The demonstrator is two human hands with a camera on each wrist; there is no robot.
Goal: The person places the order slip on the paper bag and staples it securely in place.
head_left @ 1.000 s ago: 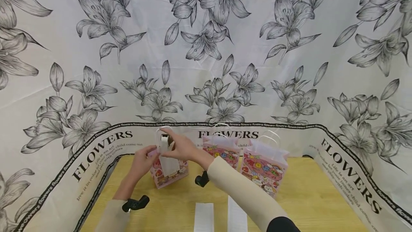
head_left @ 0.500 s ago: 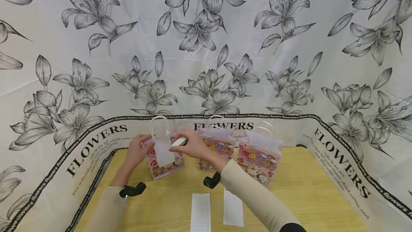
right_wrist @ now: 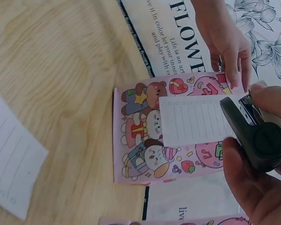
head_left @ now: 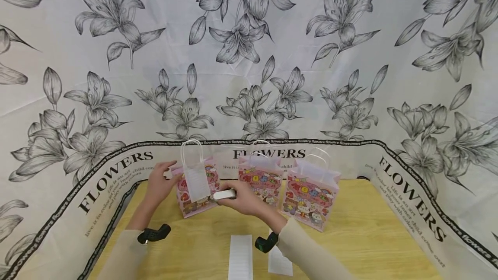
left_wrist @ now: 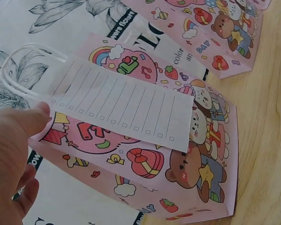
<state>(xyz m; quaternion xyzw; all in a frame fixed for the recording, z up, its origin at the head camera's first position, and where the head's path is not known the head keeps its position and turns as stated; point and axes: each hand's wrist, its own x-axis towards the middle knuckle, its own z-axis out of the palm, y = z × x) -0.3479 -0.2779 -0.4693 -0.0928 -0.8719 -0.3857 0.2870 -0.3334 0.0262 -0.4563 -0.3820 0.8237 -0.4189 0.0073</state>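
Note:
In the head view, a pink cartoon-print paper bag (head_left: 183, 191) with white handles stands at the left. A white checklist sheet (left_wrist: 126, 105) hangs down its front from the top edge. My right hand (head_left: 245, 198) grips a dark stapler (right_wrist: 255, 136), whose pale side shows in the head view. It is at the bag's lower right, apart from the sheet. My left hand (head_left: 158, 182) is at the bag's upper left corner, thumb by the edge and fingers relaxed. Whether the thumb touches the bag is hard to tell. Any staple is too small to see.
Two more matching bags, a middle one (head_left: 254, 178) and a right one (head_left: 309, 198), stand along the back. Two loose lined sheets lie nearer me, a left one (head_left: 240, 256) and a right one (head_left: 280, 262). Behind the wooden table (head_left: 373, 237) hangs a flower-print cloth (head_left: 249, 98).
The stapler in my right hand has come away from the bag's top, down and to the right. My left hand has loosened from the bag's edge. The sheet stays on the bag.

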